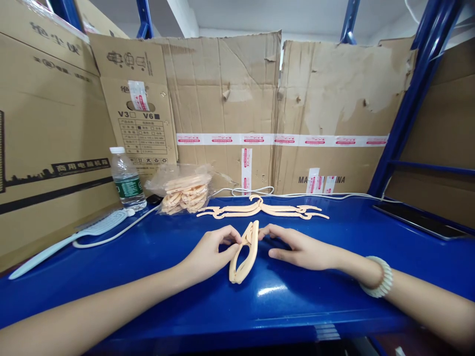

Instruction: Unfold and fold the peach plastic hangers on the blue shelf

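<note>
A folded peach-coloured plastic clothes hanger (253,253) stands tilted above the blue tabletop, its arms folded together. My left hand (213,249) pinches its left side between thumb and fingers. On the other side, my right hand (299,247) has its thumb and forefinger apart. Its fingertips are close to the hanger's upper end; whether they touch it I cannot tell. Behind both hands, unfolded hangers (237,209) of the same colour lie spread out, hook toward the back. A clear plastic bag (181,173) with several folded hangers sits at the back left.
At the left are a water bottle (128,179), a pale blue brush-like object (92,228) and a white cable (97,244). A dark tablet-like device (417,220) lies at the right. Cardboard panels (226,109) wall the back, and blue posts (406,106) frame the shelf.
</note>
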### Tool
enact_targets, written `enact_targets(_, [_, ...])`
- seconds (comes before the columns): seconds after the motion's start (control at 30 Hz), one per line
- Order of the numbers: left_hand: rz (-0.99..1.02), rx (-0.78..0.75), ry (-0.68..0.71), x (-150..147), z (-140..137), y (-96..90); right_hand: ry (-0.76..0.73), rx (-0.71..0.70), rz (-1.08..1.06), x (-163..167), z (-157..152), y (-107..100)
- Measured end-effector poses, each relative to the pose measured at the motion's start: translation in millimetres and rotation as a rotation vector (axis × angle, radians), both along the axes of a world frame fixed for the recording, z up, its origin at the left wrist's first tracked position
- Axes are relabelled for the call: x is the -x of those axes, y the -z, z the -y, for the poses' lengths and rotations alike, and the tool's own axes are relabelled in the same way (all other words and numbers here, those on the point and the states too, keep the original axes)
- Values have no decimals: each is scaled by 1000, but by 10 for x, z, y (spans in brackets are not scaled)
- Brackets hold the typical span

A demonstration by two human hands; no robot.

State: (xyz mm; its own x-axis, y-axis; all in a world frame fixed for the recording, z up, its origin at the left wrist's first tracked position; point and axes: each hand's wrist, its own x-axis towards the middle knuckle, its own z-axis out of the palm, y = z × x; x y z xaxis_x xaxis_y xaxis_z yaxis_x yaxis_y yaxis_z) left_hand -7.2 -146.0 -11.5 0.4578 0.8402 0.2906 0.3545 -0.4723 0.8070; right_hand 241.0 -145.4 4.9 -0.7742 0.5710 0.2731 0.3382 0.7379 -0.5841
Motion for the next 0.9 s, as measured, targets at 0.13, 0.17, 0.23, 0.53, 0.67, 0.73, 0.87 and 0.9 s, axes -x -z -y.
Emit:
enact_targets(0.13, [-209,-193,29,21,46,-64,47,-30,87,-38,-28,-12])
enact_targets(0.17, [-245,-229,39,27,54,-73,55,-39,100,-44,-29,-14])
enact_targets(0.23, [-301,-276,45,40,64,-76,64,-61,116,-50,-32,-12])
enact_targets(0.53, [-397,-383,55,68,35,-28,82,-108,150,-52,-52,-17])
enact_targets(0.67, [-410,-396,52,72,40,-28,89,-123,130,-51,-46,-18])
enact_targets(0.73, [-411,-400,53,76,40,-21,94,-123,121,-50,-40,-13])
enact_targets(0.87, [-409,-403,49,86,34,-2,66,-124,98,-41,-27,-17])
enact_targets(0.9, [-405,-404,47,87,32,1,54,-126,92,-38,-25,-21])
